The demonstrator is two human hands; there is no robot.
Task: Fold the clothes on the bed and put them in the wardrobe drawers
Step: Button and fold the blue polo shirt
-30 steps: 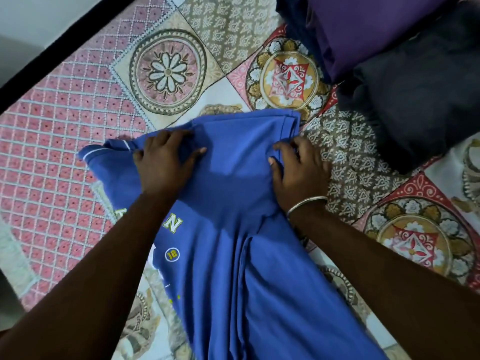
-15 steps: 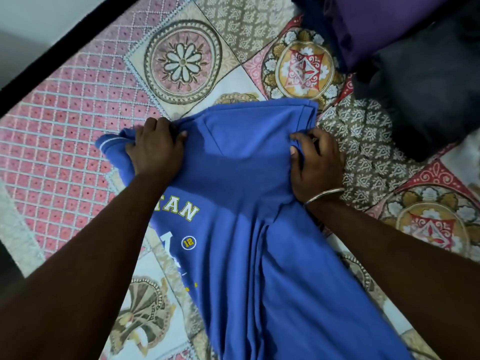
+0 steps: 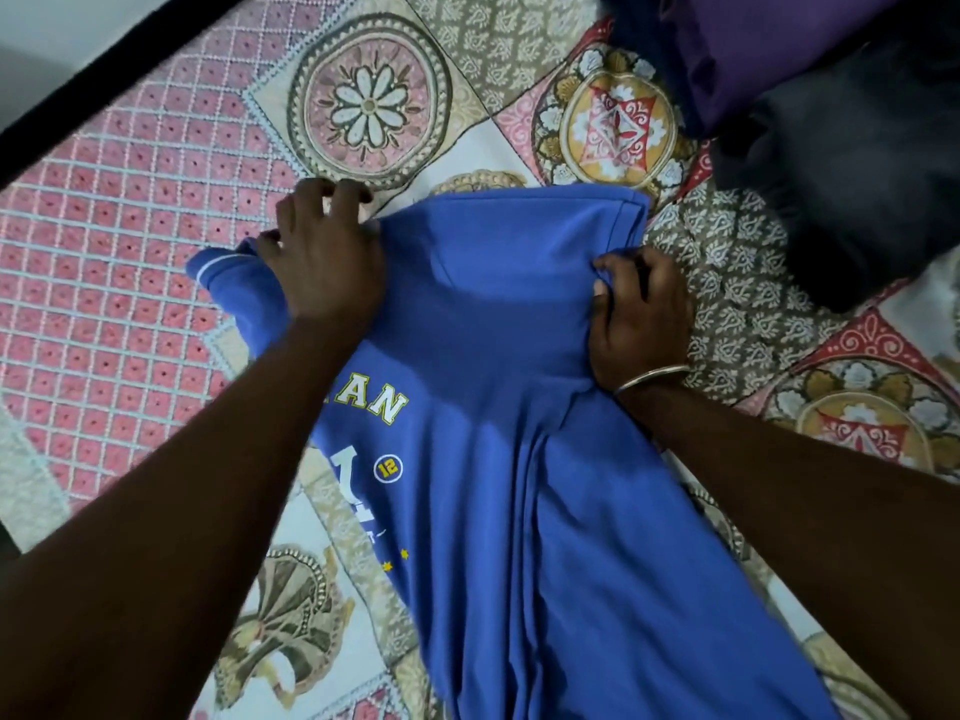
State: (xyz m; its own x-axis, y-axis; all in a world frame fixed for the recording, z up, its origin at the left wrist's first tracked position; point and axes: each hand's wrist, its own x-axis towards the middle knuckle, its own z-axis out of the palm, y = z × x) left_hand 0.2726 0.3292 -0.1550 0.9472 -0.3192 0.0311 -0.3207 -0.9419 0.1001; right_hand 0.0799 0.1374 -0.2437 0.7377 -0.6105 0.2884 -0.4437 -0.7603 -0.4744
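Note:
A blue T-shirt [image 3: 498,314] with white and yellow lettering lies on the patterned bedsheet [image 3: 135,210], running from the middle toward the bottom right. My left hand [image 3: 327,252] rests at the shirt's upper left corner beside the sleeve, its fingers curled over the fabric edge and touching the sheet. My right hand [image 3: 639,314], with a metal bangle on the wrist, pinches the shirt's right edge with curled fingers. The shirt's top is folded over, its hem at the far side.
A purple garment [image 3: 769,49] and a dark grey garment [image 3: 852,179] are piled at the top right of the bed. The bed's dark edge [image 3: 83,85] runs along the top left, with pale floor beyond.
My left hand has slid outward to the shirt's left edge, the fingers now reaching onto the sheet. My right hand keeps its pinch on the right edge. More of the lettering shows.

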